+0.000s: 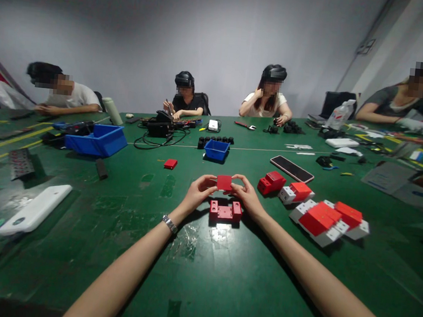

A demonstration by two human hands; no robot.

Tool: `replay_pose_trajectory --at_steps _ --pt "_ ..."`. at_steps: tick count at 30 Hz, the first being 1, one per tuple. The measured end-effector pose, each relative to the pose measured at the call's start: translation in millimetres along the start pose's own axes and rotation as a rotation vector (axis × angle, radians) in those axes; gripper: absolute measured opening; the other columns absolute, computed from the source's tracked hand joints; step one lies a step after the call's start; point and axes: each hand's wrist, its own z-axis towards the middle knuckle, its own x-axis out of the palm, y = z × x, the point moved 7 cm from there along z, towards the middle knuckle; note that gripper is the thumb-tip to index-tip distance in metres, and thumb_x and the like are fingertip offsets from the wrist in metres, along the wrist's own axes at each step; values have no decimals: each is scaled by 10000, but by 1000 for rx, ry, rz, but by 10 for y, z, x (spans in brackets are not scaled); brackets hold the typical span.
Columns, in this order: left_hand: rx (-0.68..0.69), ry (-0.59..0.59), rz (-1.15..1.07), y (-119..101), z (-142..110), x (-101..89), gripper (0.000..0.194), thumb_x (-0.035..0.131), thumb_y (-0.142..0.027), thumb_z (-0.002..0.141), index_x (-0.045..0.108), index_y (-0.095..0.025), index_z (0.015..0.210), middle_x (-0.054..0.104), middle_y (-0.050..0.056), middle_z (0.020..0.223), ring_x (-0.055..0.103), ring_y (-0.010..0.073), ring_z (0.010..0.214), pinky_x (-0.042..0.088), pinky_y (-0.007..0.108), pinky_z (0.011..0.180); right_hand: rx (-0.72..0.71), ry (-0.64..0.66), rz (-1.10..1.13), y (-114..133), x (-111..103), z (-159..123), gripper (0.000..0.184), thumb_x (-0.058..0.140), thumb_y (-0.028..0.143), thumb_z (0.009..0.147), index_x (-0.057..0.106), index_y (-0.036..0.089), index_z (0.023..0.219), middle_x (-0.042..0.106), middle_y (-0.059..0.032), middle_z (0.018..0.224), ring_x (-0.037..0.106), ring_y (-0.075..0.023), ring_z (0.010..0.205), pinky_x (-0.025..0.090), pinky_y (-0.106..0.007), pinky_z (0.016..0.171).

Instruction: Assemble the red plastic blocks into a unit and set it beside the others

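Between my two hands is a flat red square plate point(224, 182), raised a little above the table. My left hand point(200, 191) pinches its left edge with thumb and fingers. On the opposite edge, my right hand point(246, 194) grips it the same way. Just below and nearer to me, a red U-shaped block point(224, 212) with round holes in its two raised ends rests on the green table point(259, 282). Another small red square piece point(170, 164) lies further off to the left.
Right of my hands stand a red block point(271, 183) and several red-and-white blocks point(321, 219), with a phone point(292, 168) behind. Ahead is a small blue bin point(216, 150); a larger blue bin point(95, 140) and white device point(36, 210) are left. Several people sit around the table.
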Motion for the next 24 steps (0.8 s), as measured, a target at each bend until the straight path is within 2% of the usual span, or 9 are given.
replay_pose_trajectory --at_steps 14,24 --pt "4 20 -13 -77 -27 34 347 640 -291 753 571 -149 1062 642 110 1078 608 220 990 484 354 857 7 -35 -45 46 -29 -85 415 640 439 709 415 243 997 683 10 721 682 -204 688 487 -287 625" --pt "24 2 18 -116 -31 24 335 623 -330 766 578 -168 1055 645 93 1052 616 212 958 518 283 721 -29 -73 -52 77 -45 -99 388 666 411 704 455 241 983 672 16 691 670 -193 741 491 -305 712"
